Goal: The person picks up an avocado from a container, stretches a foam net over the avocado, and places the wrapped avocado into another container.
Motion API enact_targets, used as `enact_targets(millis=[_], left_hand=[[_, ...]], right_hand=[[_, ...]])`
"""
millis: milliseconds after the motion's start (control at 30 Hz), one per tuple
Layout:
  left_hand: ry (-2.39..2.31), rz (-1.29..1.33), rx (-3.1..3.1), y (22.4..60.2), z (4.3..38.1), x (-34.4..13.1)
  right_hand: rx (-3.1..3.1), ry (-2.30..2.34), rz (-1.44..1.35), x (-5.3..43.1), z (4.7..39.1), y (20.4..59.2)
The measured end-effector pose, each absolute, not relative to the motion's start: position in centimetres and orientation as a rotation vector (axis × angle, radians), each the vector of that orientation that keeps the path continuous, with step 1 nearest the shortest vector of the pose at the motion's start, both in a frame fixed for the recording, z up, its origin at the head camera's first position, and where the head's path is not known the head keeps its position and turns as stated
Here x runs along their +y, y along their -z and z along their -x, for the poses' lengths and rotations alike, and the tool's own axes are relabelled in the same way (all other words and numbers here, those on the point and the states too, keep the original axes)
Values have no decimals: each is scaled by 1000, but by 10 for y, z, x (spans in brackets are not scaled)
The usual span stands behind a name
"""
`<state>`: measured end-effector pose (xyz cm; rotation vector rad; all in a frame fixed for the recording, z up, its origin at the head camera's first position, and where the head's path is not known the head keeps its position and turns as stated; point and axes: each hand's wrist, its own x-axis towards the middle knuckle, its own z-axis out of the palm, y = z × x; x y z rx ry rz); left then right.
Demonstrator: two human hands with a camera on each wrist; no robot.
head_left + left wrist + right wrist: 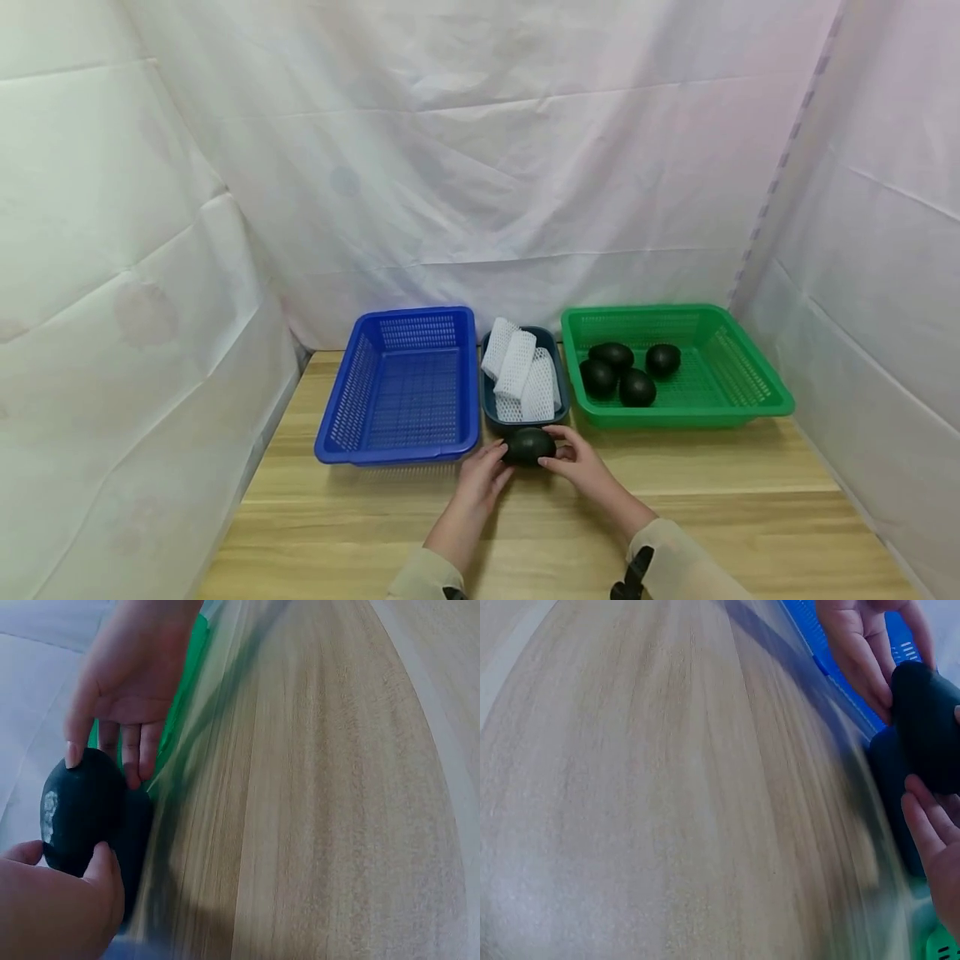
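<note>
A dark, oval avocado (528,447) is held lengthwise between two hands, just in front of the small dark-blue basket (487,410). My left hand (480,479) pinches its left end between thumb and fingers. At the other end, the fingertips of my right hand (581,461) grip it from front and back. The left wrist view catches a whitish shine on the avocado (82,806), with the small basket behind. White foam net sleeves (516,367) lie heaped in that basket. In the right wrist view the avocado (928,724) is partly cut off by the frame edge.
To the left stands a large blue basket (412,392) with nothing in it. A green basket (690,417) on the right contains several more avocados (637,388). All the baskets sit on a wooden table (360,533), with white cloth (480,183) hanging behind and at both sides.
</note>
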<state>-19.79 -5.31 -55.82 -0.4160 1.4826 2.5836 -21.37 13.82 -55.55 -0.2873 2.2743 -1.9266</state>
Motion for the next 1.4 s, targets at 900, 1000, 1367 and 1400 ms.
enact_targets(millis=[900, 1000, 1367, 1400], left_hand=[[-2485, 543, 1734, 573, 208, -48], [-2490, 543, 1732, 572, 208, -48], [-2489, 517, 1722, 572, 205, -50], [-2485, 518, 1725, 572, 205, -50]], right_hand=[[2454, 1910, 199, 137, 202, 554], [2473, 1921, 205, 137, 202, 557], [2543, 1881, 251, 143, 211, 587], [2544, 1880, 256, 143, 211, 588]])
